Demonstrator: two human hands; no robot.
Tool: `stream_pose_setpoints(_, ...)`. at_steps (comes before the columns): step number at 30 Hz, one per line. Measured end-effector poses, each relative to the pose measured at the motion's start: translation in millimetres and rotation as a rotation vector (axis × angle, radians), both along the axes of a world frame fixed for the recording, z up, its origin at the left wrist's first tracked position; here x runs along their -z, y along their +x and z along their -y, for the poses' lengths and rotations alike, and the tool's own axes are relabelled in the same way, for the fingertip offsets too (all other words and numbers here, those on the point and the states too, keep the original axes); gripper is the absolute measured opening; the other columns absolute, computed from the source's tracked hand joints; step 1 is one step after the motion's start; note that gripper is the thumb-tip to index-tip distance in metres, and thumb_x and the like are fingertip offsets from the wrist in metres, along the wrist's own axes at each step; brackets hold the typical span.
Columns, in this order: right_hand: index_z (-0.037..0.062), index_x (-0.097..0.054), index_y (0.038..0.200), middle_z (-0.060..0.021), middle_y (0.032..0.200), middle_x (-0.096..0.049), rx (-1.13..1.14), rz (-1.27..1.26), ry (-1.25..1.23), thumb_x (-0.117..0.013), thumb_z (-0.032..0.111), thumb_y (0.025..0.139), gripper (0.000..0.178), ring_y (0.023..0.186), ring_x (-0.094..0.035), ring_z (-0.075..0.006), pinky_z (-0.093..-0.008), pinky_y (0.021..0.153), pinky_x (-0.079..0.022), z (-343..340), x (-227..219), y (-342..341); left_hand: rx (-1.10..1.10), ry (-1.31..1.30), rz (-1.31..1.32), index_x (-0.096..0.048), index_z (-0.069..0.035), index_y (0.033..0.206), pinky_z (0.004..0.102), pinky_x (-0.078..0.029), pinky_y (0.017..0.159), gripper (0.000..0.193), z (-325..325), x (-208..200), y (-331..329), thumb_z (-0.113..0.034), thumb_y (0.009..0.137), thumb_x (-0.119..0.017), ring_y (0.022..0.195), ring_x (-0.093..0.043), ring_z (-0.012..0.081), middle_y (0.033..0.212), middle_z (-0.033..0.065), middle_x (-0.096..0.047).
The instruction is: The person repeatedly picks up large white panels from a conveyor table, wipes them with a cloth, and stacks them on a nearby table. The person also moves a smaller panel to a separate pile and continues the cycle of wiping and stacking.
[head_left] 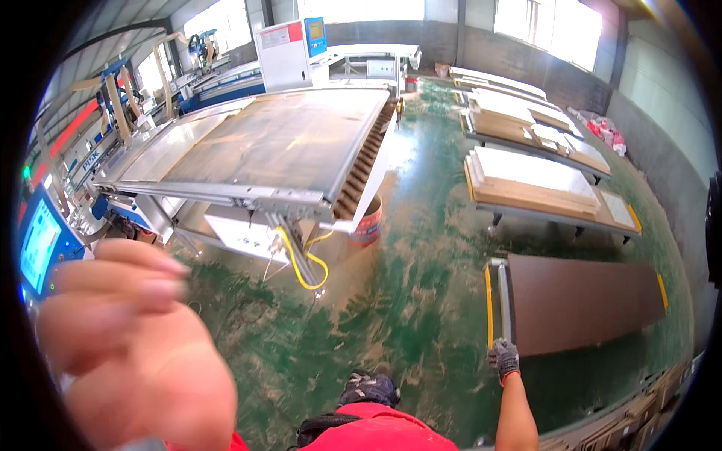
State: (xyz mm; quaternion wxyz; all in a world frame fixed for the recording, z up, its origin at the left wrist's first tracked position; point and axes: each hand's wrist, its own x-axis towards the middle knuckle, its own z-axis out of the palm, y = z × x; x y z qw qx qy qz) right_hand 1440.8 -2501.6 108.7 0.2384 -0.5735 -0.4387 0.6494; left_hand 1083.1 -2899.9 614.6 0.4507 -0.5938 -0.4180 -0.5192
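My left hand [135,353] is bare and raised close at the lower left. It is blurred, with its fingers curled in, and no object shows in it. My right hand [504,355] wears a grey glove and reaches out to the right. Its fingers are closed on the near end of a metal rail on a low roller cart [587,304]. That cart has a dark brown flat top and yellow strips at both ends. The underside of my grip is hidden.
A large machine table [256,143] stands at the left, with a yellow hose [304,270] below it and a bucket [367,225] beside it. A lit screen [41,244] is at far left. Board stacks [534,180] lie on carts beyond mine. More panels [639,413] line the lower right.
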Motion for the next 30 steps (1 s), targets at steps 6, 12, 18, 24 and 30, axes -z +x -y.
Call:
stream_pose_setpoints(6, 0.0123, -0.058, 0.083, -0.0023, 0.064, -0.055, -0.201, 0.037, 0.329, -0.058, 0.026, 0.095, 0.019, 0.057, -0.056, -0.0154, -0.0317, 0.05, -0.044, -171.7, -34.6, -110.1, -0.167, -1.026, 0.173, -0.064, -0.008, 0.102, 0.0411, -0.052, 0.072, 0.022, -219.9, 121.4, -172.6, -0.024, 0.087, -0.07, 0.083, -0.064, 0.0329, 0.091, 0.0131, -0.067)
stream_pose_setpoints(12, 0.006, -0.07, 0.087, -0.0189, 0.093, -0.068, -1.222, 1.297, 0.613, -0.064, 0.029, 0.079, 0.025, 0.092, -0.068, -0.0352, -0.0475, 0.076, -0.055, -237.5, 41.6, -49.7, 0.189, -1.533, 0.76, -0.064, -0.003, 0.108, 0.0392, -0.052, 0.082, 0.032, -442.0, 254.8, -283.6, -0.033, 0.095, -0.063, 0.094, -0.067, 0.0278, 0.098, 0.0135, -0.07)
stream_pose_setpoints(18, 0.0063, -0.07, 0.087, -0.0188, 0.094, -0.068, -0.862, 0.979, 0.2, -0.064, 0.029, 0.079, 0.025, 0.092, -0.068, -0.0352, -0.0467, 0.077, -0.055, -336.5, 72.5, -159.4, 0.237, -1.576, 0.823, -0.057, -0.001, 0.12, 0.0385, -0.05, 0.086, 0.042, -653.3, 313.9, -350.9, -0.036, 0.096, -0.063, 0.1, -0.065, 0.0281, 0.106, 0.0151, -0.068)
stream_pose_setpoints(24, 0.0066, -0.071, 0.088, -0.0186, 0.094, -0.069, -0.883, 0.883, 0.158, -0.063, 0.029, 0.079, 0.025, 0.092, -0.068, -0.0352, -0.0459, 0.077, -0.055, -490.0, 108.2, -258.7, 0.127, -1.485, 1.037, -0.052, 0.0, 0.128, 0.0411, -0.047, 0.092, 0.053, -811.7, 366.9, -427.4, -0.038, 0.093, -0.064, 0.108, -0.061, 0.0318, 0.117, 0.0177, -0.062)
stream_pose_setpoints(30, 0.0069, -0.071, 0.089, -0.0185, 0.094, -0.069, -1.314, 1.151, 0.525, -0.063, 0.029, 0.079, 0.025, 0.092, -0.068, -0.0352, -0.0451, 0.077, -0.055, -741.4, 90.6, -307.2, -0.157, -1.193, 1.283, -0.051, 0.0, 0.128, 0.0406, -0.045, 0.097, 0.057, -919.0, 371.2, -527.1, -0.041, 0.091, -0.067, 0.113, -0.056, 0.0316, 0.122, 0.0195, -0.057)
